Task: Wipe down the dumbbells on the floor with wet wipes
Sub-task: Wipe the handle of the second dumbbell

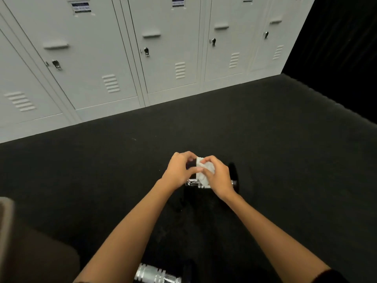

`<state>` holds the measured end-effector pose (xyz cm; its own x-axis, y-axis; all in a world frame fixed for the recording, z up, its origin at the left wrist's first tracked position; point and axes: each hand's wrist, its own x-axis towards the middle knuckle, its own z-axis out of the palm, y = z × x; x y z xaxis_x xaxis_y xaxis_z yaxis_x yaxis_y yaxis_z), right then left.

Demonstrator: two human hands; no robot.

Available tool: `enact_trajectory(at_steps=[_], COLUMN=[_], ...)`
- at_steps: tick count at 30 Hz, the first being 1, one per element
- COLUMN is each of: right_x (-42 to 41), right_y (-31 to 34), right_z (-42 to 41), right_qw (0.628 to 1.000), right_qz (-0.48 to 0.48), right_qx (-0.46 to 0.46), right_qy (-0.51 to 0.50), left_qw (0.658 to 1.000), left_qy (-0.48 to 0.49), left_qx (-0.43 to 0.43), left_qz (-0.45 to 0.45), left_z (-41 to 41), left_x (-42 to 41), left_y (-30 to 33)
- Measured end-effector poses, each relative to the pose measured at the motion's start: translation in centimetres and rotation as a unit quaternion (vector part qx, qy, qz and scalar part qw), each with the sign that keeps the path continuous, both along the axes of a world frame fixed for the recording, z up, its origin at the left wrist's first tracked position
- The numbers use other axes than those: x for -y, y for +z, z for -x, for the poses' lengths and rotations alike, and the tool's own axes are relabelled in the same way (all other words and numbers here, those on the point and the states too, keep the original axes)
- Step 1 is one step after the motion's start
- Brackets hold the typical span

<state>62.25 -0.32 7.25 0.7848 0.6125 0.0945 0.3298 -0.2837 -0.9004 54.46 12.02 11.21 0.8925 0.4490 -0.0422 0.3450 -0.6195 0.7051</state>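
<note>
Both your hands pinch wipe (205,170): left hand (179,170), right hand (217,176). Far dumbbell (234,176) on floor directly beneath hands, chrome bar running left-right. Second dumbbell (157,274) nearer you, under left forearm.

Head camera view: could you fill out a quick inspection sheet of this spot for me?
Surface: dark floor.
Job's things: white wet wipe held above a dumbbell; a second dumbbell's chrome handle at the bottom edge.
Clutter: brown blurred object at left, cannot tell what.
Hands: left hand and right hand both pinch the wipe with their fingers.
Cables: nothing seen.
Surroundings: row of grey lockers, shut.
</note>
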Motion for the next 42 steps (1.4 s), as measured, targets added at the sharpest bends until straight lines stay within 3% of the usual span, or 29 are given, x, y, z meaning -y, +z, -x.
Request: enact_trajectory(at_steps=[2, 4, 6, 11, 15, 26, 33, 42], right_x=[-0.1, -0.3, -0.5, -0.9, -0.3, 2.8, 0.2, -1.0], right_y=[-1.1, -2.2, -3.4, -5.9, -6.0, -7.4, -6.6, -6.1], right_z=[-0.8, -0.9, -0.3, 0.9, 1.3, 2.1, 1.6, 0.4], right_qw=[0.999, 0.998, 0.996, 0.952, 0.895, 0.794, 0.911, 0.853], right_qz=[0.028, 0.043, 0.057, 0.212, 0.242, 0.354, 0.238, 0.306], right_qx=[0.028, 0.037, 0.044, 0.184, 0.338, 0.448, 0.320, 0.368], right_qy=[-0.013, 0.011, 0.047, 0.125, 0.163, 0.208, 0.106, 0.209], left_qw=[0.990, 0.958, 0.935, 0.929, 0.920, 0.911, 0.907, 0.902], left_qy=[-0.057, -0.103, -0.131, -0.137, -0.141, -0.140, -0.141, -0.146], left_qx=[-0.084, -0.225, -0.284, -0.288, -0.294, -0.291, -0.294, -0.304], left_qz=[-0.102, -0.147, -0.169, -0.190, -0.217, -0.258, -0.267, -0.271], left_z=[0.4, 1.1, 1.5, 1.4, 1.4, 1.4, 1.4, 1.3], left_x=[-0.8, -1.3, -1.6, -1.5, -1.3, -1.5, -1.3, -1.4], left_y=[-0.8, -1.8, -2.4, -2.5, -2.3, -2.0, -1.8, -1.6])
